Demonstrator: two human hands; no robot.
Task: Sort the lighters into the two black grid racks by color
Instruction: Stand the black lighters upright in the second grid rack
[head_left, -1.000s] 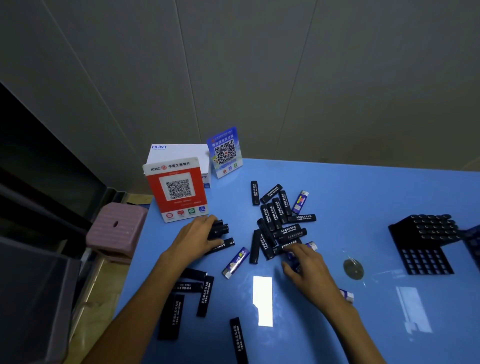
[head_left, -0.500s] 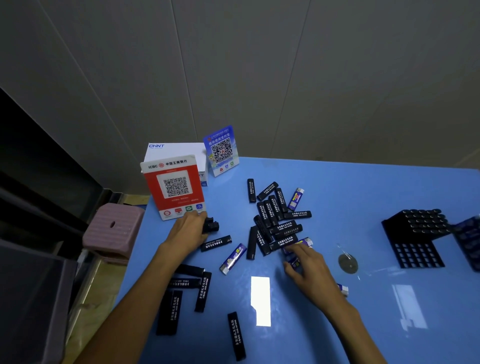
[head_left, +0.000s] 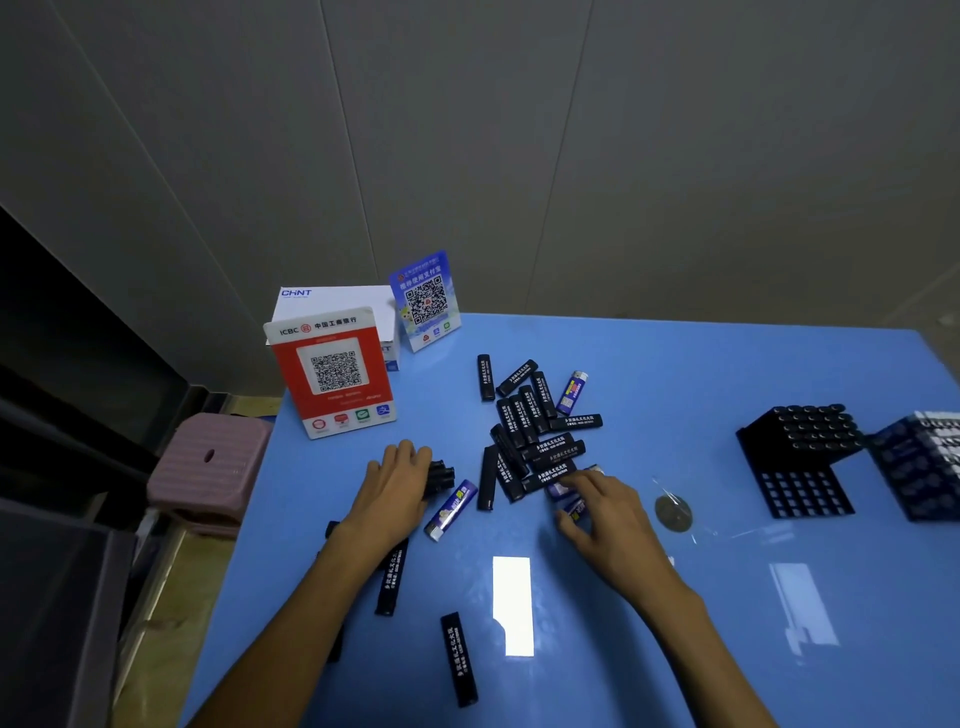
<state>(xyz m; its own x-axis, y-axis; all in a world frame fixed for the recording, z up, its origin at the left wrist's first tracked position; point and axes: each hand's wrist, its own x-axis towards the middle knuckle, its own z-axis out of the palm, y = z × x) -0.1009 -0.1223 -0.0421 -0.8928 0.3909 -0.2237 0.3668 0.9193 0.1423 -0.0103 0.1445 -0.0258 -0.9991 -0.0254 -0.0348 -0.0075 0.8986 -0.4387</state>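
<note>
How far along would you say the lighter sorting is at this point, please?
Partly done. The black grid rack already holds rows of dark lighters, and the second rack at the right edge looks filled too. In hand: the left hand grips a bundle of black lighters, and the right hand gathers blue lighters. Left: the loose pile and strays on the blue table.

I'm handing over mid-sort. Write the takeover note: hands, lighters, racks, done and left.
Left hand grips a bundle of black lighters.
Right hand pinches blue lighters at the near edge of the pile of black lighters.
Loose blue lighters: one by the left hand, one at the far side.
Black rack is part filled with black lighters; second rack holds blue ones.
Left: most of the pile and the strays.
</note>
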